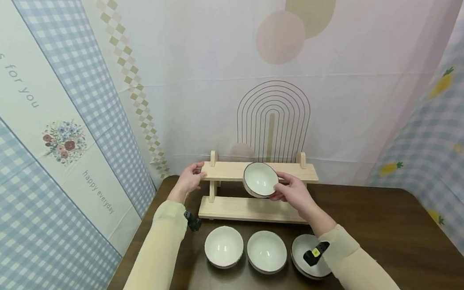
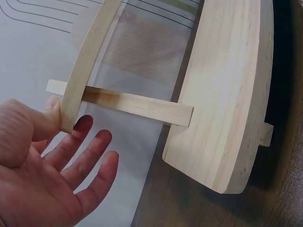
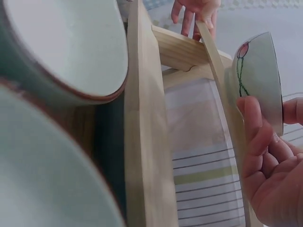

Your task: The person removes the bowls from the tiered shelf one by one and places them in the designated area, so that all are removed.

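A two-tier wooden shelf (image 1: 252, 209) stands on the table against the back cloth. My left hand (image 1: 190, 178) grips the left end of its upper board (image 2: 90, 56), thumb on one face and index finger behind, the other fingers spread loosely. In my right hand (image 1: 293, 192), a white bowl (image 1: 260, 179) with a dark rim is pinched at its right edge. The bowl is tilted, its inside facing the head camera, in front of the upper board. In the right wrist view a painted flower (image 3: 243, 52) shows on its outside. Whether the bowl touches the board I cannot tell.
Three bowl places line up before the shelf: a left bowl (image 1: 224, 247), a middle bowl (image 1: 267, 252) and a right bowl (image 1: 309, 256), the last partly behind my right wrist camera (image 1: 315, 254). Patterned cloths hang behind and at both sides of the dark wooden table (image 1: 389, 243).
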